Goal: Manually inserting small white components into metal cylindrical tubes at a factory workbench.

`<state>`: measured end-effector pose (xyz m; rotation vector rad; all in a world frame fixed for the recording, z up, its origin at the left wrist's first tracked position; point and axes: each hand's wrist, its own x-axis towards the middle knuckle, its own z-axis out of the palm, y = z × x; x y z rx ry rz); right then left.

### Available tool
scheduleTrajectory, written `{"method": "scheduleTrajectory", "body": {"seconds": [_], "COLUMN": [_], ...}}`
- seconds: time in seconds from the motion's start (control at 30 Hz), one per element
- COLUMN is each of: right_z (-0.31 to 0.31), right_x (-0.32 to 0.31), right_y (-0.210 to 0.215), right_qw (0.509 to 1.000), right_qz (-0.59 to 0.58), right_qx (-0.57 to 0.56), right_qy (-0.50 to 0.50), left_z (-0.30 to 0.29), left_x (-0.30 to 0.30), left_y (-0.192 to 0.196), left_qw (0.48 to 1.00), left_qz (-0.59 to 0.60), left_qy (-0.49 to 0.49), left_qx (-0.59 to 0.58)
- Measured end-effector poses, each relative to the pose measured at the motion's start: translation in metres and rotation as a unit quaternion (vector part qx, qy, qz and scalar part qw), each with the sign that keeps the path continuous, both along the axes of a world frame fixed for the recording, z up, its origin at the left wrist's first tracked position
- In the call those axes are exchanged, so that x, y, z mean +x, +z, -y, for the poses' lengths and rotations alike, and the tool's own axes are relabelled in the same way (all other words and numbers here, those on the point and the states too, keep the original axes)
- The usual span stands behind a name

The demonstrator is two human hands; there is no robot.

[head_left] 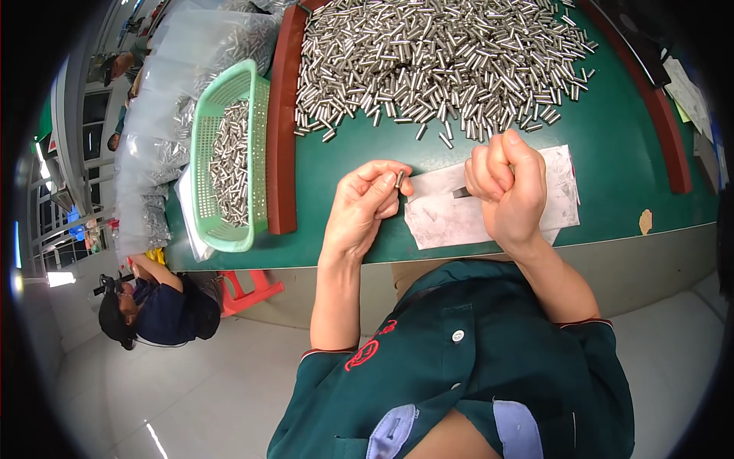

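While pinched upright between left hand [365, 200] fingertips, pin [400, 179] just left of paper [489, 214], nearer than fisted right hand [508, 183] gripping dark tool [461, 192], pile [436, 61] beyond.

Your green table [612, 145] carries a big heap of steel pins [436, 61], a smudged white sheet [459, 218] and 1 green basket [229, 153].

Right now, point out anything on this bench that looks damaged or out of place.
The green table top has a tan chipped patch near its front edge, right of the smudged white paper. A few metal pins lie strayed from the heap toward the paper. Nothing else stands out.
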<state>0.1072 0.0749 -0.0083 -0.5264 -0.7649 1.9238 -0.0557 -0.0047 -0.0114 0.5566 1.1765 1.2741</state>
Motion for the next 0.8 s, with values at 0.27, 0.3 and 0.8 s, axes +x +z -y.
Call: {"method": "scheduleTrajectory", "body": {"seconds": [0.27,0.3,0.8], "right_z": [-0.001,-0.001,0.0], "right_x": [0.0,0.0,0.002], "right_y": [-0.003,-0.003,-0.001], "right_qw": [1.0,1.0,1.0], "right_qz": [0.0,-0.002,-0.017], "right_qx": [0.008,0.006,-0.007], "right_qy": [0.006,0.003,-0.002], "left_z": [0.0,-0.001,-0.045], "left_x": [-0.001,-0.001,-0.028], "left_y": [0.001,0.001,0.003], "left_qw": [1.0,1.0,0.859], "left_qz": [0.021,0.02,-0.505], "left_qy": [0.008,0.009,0.078], "left_qx": [-0.004,-0.004,0.012]}}
